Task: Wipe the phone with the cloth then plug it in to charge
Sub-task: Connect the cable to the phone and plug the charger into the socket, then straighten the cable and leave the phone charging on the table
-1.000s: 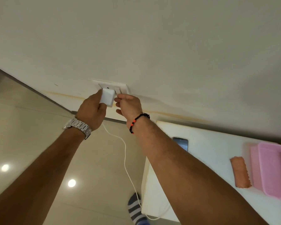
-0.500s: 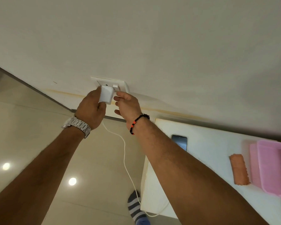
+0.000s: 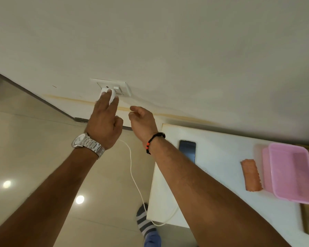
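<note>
The dark phone (image 3: 187, 151) lies screen up on the white table (image 3: 221, 154), partly hidden by my right forearm. The folded orange cloth (image 3: 251, 175) rests on the table beside a pink tub. The white charger plug (image 3: 111, 95) sits in the wall socket (image 3: 122, 86). My left hand (image 3: 103, 120) has its fingers stretched flat, fingertips pressing on the plug. My right hand (image 3: 141, 120) hovers below and right of the socket, loosely curled, holding nothing. The white cable (image 3: 132, 173) hangs from the plug down past the table's edge.
A pink plastic tub (image 3: 291, 173) stands at the table's right end. My foot in a striped sock (image 3: 144, 221) is on the tiled floor (image 3: 34, 148) by the table's corner. A pale wall fills the upper view.
My left hand has let go of the plug's sides and now lies flat against it. The right hand has drawn back from the socket, down and to the right.
</note>
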